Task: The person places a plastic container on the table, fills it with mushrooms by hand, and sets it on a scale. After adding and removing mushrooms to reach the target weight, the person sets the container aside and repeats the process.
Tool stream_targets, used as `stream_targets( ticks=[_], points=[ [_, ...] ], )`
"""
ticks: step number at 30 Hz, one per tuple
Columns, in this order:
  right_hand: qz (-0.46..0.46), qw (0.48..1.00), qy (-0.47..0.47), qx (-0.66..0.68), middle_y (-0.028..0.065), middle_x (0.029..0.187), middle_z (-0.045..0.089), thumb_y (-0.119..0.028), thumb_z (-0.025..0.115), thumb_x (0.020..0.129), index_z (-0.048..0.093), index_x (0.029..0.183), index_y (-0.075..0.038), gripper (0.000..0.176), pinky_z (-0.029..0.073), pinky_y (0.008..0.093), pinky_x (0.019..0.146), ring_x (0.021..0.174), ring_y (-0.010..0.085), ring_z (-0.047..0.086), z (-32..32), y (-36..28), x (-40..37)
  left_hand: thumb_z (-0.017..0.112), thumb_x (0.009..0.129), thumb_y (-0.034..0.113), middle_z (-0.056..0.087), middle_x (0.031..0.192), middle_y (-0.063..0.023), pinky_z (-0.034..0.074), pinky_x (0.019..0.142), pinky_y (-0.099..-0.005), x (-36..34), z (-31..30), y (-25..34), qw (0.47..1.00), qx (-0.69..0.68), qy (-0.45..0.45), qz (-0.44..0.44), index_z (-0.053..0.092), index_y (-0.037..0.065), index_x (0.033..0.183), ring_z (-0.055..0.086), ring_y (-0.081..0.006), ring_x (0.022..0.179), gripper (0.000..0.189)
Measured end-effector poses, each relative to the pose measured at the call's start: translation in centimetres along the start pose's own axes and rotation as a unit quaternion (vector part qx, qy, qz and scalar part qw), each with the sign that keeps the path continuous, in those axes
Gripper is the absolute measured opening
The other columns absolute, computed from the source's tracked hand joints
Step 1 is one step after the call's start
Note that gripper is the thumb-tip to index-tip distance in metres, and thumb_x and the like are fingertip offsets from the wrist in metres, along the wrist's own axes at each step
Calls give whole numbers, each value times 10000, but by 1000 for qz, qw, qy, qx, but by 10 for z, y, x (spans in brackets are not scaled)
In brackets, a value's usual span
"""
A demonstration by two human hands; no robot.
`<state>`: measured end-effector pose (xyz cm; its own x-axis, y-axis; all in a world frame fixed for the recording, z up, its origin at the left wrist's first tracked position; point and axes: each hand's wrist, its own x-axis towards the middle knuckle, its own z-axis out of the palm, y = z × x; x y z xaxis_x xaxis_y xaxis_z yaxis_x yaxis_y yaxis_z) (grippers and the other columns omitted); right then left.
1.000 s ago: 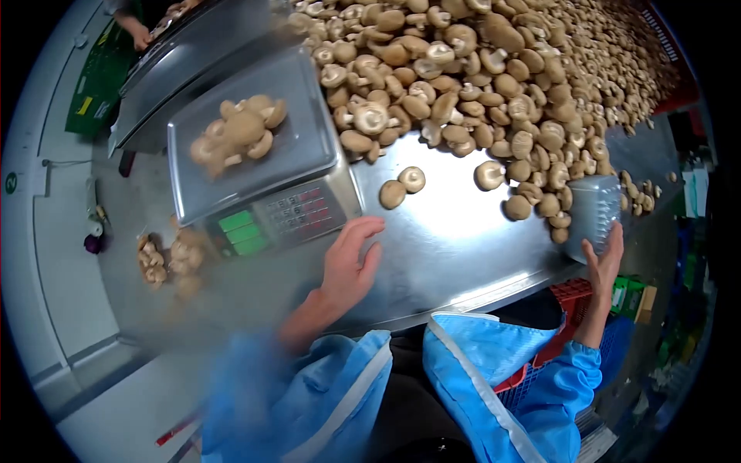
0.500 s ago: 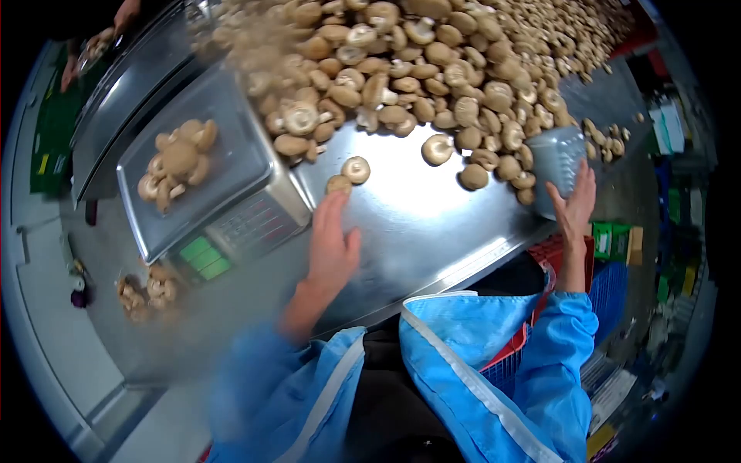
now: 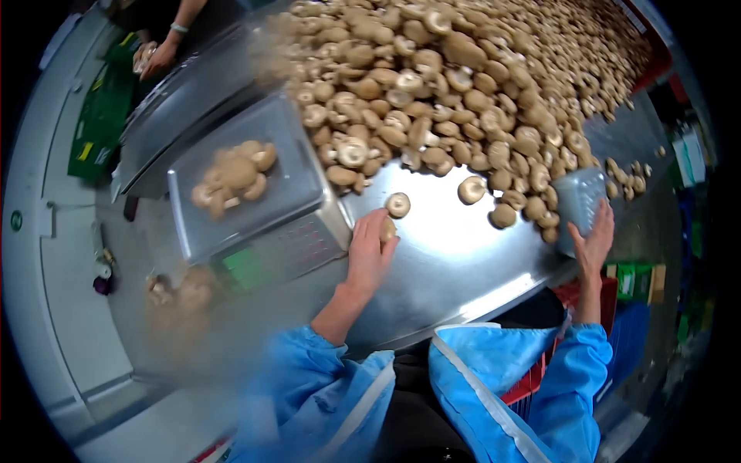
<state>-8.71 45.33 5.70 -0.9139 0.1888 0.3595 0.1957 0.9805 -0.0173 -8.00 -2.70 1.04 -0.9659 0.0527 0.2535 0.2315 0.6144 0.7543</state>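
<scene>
My left hand is on the steel table beside the scale, its fingers closed round a small brown mushroom. Another mushroom, stem side up, lies just beyond the fingertips. My right hand rests against a stack of clear plastic trays at the right edge of the mushroom pile, fingers spread along its side. On the scale's steel pan lies a cluster of mushrooms.
Blurred mushrooms lie left of the scale. Another person's hand holds mushrooms at the upper left, near a green crate. Red crates stand below the table's front edge.
The view has shifted, so the scene sits lower and further right. My left hand has closed on the small mushroom it was reaching over. My right hand stays at the trays.
</scene>
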Motion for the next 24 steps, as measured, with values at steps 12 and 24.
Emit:
stream_targets(
  ticks=[12, 24],
  points=[
    [28, 1000, -8, 10, 238, 1515, 328, -396, 774, 748, 288, 1533, -131, 960, 283, 509, 1121, 1386, 419, 326, 0, -3, -4, 580, 939, 103, 493, 1415, -171, 370, 1105, -419, 58, -224, -59, 954, 202, 216, -47, 462, 6, 1396, 464, -351, 1324, 482],
    [90, 970, -185, 127, 293, 1505, 332, -370, 855, 613, 297, 1520, -92, 1101, 261, 500, 1163, 1415, 445, 297, -43, 16, 14, 469, 988, 67, 478, 1437, -195, 280, 1158, -423, 36, -199, -39, 966, 158, 203, 10, 510, -25, 1336, 371, -365, 1402, 363]
  ],
)
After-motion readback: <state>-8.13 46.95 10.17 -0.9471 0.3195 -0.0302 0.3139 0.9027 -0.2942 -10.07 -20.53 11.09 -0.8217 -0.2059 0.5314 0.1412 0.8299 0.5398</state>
